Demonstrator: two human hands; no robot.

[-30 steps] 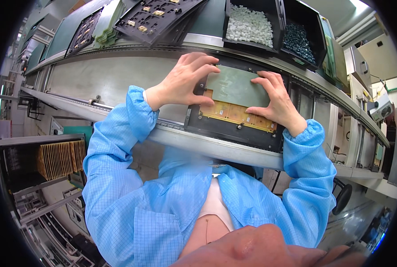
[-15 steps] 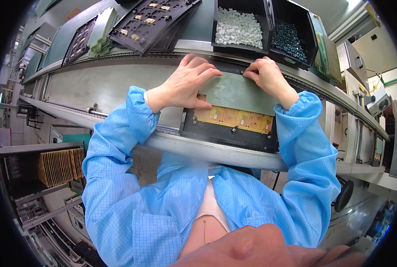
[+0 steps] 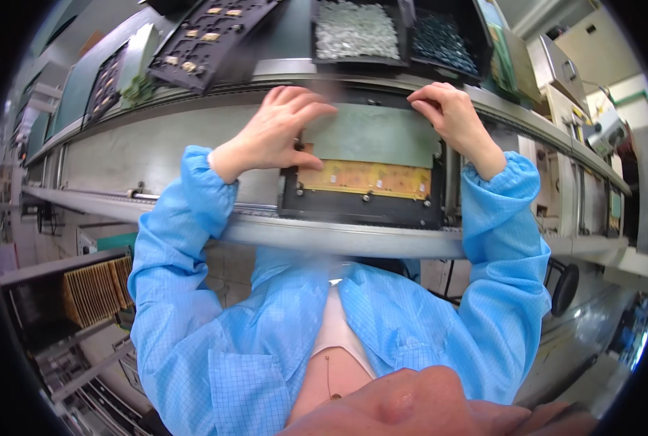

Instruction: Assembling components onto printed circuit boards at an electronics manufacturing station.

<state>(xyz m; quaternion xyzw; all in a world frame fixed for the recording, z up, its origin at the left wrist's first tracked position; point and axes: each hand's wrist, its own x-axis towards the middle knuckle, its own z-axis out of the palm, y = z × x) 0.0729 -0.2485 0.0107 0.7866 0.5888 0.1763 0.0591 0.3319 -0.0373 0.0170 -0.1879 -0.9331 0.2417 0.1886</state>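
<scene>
A black tray-like fixture (image 3: 360,211) lies on the rail line in front of me. It holds a yellow-orange circuit board panel (image 3: 367,180), partly covered by a flat grey-green sheet (image 3: 371,134). My left hand (image 3: 276,134) is spread at the sheet's left edge, its thumb over the board's left end and its forefinger by the sheet's upper left corner. Close to the sheet's upper right corner is my right hand (image 3: 455,120), thumb and forefinger pinched together. Whether anything is between those fingertips cannot be made out.
Behind the rail stand a black bin of white pieces (image 3: 356,33) and another of dark blue pieces (image 3: 444,43). Black trays with small parts (image 3: 207,36) lie at the back left. A rack of upright boards (image 3: 95,291) stands lower left; a metal rail (image 3: 353,238) runs before me.
The whole view has shifted somewhat. My right hand has moved right and away from the sheet's top edge. My left hand keeps its spread pose at the sheet's left edge.
</scene>
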